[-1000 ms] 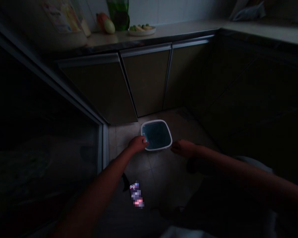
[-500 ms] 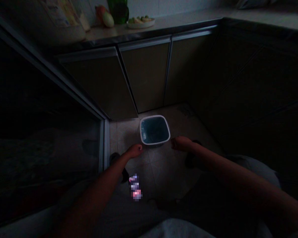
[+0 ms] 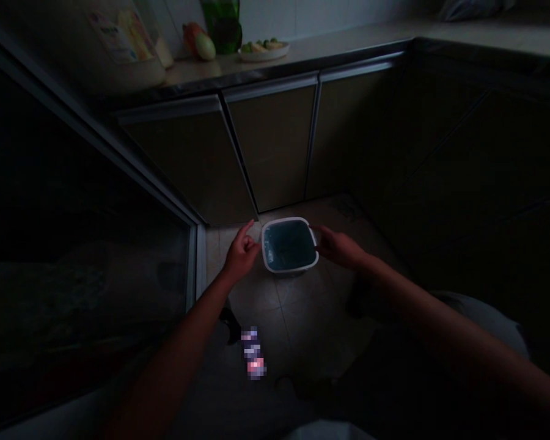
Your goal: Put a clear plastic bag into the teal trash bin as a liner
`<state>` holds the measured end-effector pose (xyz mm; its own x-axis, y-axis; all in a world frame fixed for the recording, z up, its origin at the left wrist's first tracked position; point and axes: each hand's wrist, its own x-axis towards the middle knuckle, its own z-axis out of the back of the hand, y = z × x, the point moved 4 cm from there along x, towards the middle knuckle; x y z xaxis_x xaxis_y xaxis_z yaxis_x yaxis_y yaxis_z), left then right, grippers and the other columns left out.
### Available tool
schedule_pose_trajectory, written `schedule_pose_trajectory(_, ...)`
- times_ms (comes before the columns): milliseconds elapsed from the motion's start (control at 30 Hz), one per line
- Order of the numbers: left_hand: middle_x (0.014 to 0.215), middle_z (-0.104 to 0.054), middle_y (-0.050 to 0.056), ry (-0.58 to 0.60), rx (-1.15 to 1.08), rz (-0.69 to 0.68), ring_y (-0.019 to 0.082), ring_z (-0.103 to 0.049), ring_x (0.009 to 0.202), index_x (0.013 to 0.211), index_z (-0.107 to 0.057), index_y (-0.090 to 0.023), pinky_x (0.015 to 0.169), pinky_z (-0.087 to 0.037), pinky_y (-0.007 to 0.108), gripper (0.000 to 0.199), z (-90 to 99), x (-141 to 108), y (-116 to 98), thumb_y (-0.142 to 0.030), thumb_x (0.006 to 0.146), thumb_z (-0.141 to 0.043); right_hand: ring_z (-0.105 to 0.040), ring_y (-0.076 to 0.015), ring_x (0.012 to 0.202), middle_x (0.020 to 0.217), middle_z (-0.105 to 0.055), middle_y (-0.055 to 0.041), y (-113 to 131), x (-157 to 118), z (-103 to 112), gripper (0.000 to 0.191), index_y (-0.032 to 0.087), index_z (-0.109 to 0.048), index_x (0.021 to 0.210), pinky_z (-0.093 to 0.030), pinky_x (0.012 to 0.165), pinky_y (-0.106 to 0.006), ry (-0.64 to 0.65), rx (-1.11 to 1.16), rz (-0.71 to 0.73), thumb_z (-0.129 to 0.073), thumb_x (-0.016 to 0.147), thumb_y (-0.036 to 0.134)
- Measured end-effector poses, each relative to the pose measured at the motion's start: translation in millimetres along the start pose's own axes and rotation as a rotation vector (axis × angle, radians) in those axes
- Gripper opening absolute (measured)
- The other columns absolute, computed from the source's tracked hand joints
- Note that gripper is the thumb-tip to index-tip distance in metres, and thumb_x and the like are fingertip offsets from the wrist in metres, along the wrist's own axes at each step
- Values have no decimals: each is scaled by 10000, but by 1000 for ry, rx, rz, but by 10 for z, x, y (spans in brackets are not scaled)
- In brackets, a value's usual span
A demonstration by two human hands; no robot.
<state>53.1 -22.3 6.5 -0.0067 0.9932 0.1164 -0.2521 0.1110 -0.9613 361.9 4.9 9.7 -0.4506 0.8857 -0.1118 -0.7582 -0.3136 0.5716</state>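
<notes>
A small bin with a white rim [image 3: 289,269] and a blue-green inside stands on the tiled floor in front of the cabinets. Just left of the bin is my left hand [image 3: 241,251], its fingers apart and nothing held in them. My right hand [image 3: 339,245] is at the bin's right side, thumb and fingers spread beside the rim; the fingertips look very near or against it. The dim light hides whether they touch.
Cabinet doors [image 3: 272,143] rise behind the bin. On the counter [image 3: 325,50] are a large jug [image 3: 123,46], onions [image 3: 205,46], a green container [image 3: 222,27] and a plate of food [image 3: 263,50]. A framed glass panel [image 3: 195,263] is at left. A pixelated object [image 3: 254,354] lies low in view.
Both hands have moved forward and up to the sides of the bin. Their fingers, curled before, have opened out. The view has shifted slightly.
</notes>
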Motion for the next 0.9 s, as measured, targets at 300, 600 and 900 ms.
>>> schedule_pose_trajectory(300, 760, -557, -90, 25, -66, -452, 128, -535, 648, 1668, 119, -490, 681, -532, 298, 1171, 215, -521, -1727, -128, 909, -696, -627, -183, 705, 1083, -724, -71, 682, -563, 926, 975, 341, 26, 1717, -576, 661, -350, -491, 348, 304, -623, 990, 324)
schedule_pose_trajectory(600, 707, -561, -103, 9, 23, -63, 85, -491, 602, 1691, 166, -265, 614, -410, 205, 1240, 608, 782, 138, -128, 841, -726, -649, -169, 643, 805, -726, -13, -763, 247, 388, 1200, 186, 177, 1701, -528, 629, -273, -144, 238, -48, -617, 802, 182)
schedule_pose_trajectory(900, 852, -651, -17, -50, -5, -107, 121, -525, 645, 1709, 57, -319, 641, -431, 260, 1191, 688, 779, -19, -196, 847, -755, -634, -174, 678, 896, -737, -38, -633, 222, 491, 1106, 228, 32, 1732, -528, 670, -296, -264, 216, -43, -629, 845, 224)
